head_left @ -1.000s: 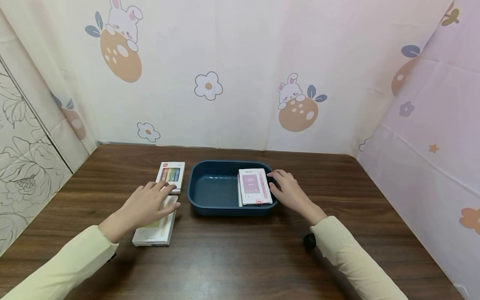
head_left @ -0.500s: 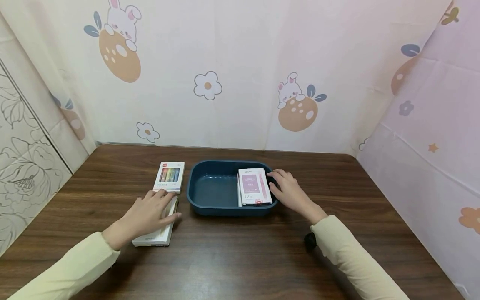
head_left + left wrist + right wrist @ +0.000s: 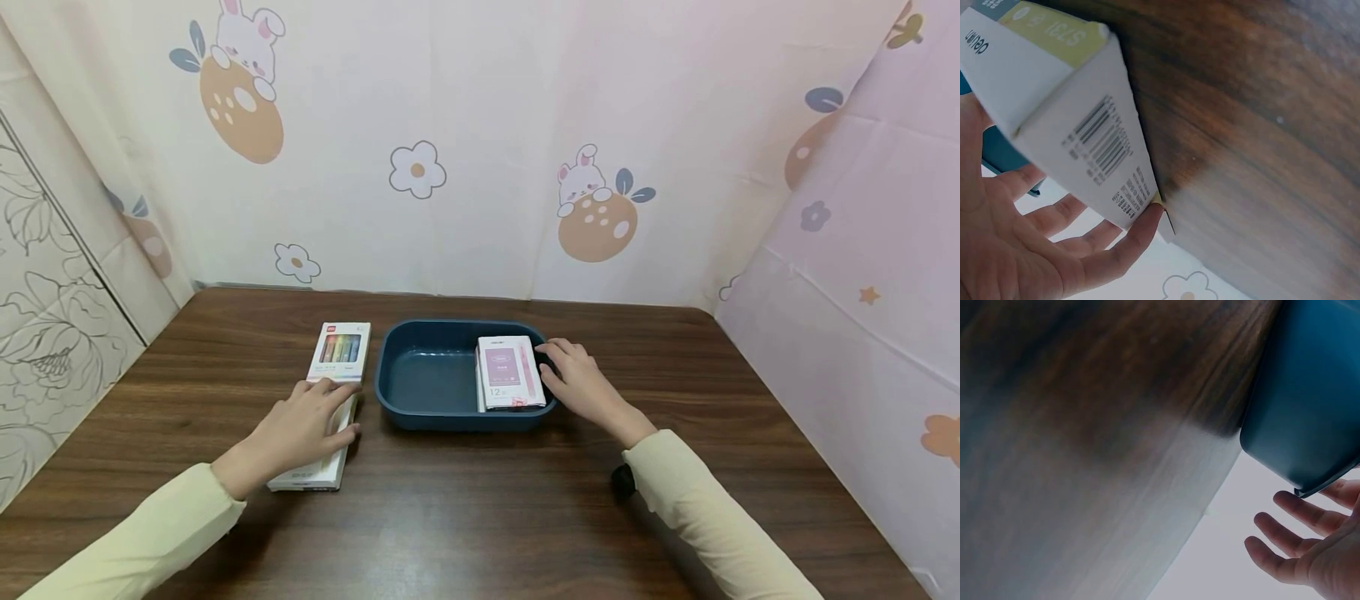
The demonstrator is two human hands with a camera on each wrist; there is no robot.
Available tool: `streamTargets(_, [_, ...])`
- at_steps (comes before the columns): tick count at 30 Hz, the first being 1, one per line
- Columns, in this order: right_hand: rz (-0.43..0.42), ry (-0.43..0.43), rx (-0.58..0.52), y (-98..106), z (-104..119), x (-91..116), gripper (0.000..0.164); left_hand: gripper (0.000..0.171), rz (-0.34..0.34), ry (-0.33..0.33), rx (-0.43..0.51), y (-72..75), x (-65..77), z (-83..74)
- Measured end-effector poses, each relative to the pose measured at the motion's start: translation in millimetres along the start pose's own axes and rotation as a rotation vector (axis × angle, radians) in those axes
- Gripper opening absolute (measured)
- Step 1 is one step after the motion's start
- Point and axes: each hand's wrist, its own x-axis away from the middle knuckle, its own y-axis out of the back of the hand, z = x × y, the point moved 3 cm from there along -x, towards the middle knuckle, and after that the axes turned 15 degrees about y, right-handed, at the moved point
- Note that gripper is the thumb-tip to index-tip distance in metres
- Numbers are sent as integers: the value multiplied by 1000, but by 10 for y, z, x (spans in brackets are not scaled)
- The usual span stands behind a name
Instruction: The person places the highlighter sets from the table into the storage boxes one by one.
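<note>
Landmark: the blue tub (image 3: 450, 422) on the table (image 3: 465, 500). Left of the tub and reaching nearer the person lies a flat white box (image 3: 1079, 125). Its long axis runs front to back, far end leaning slightly toward the tub, so it lies crosswise to the tub's own length. The left hand (image 3: 296, 425) is the nearer one: the box lies directly beneath its palm, thumb on the tub side. The little finger meets a box corner; whether the fingers have closed in a grip cannot be told. Left of the tub, beyond this box, lies a crayon box (image 3: 341, 350); the hand hides whether the two touch. The right hand (image 3: 581, 379) is at the tub's right end, fingers relaxed and spread about the rim, close to a purple-labelled box (image 3: 508, 371) inside. In judgement, crosswise alignment with the tub is the controlling relation.
</note>
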Motion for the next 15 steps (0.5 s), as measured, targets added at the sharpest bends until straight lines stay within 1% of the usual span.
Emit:
streamTargets(9, [-1, 10, 9, 2, -17, 4, 37, 53, 12, 48, 25, 18, -26, -4])
streamTargets(15, [-4, 11, 10, -7, -26, 3, 38, 53, 32, 58, 48, 30, -35, -8])
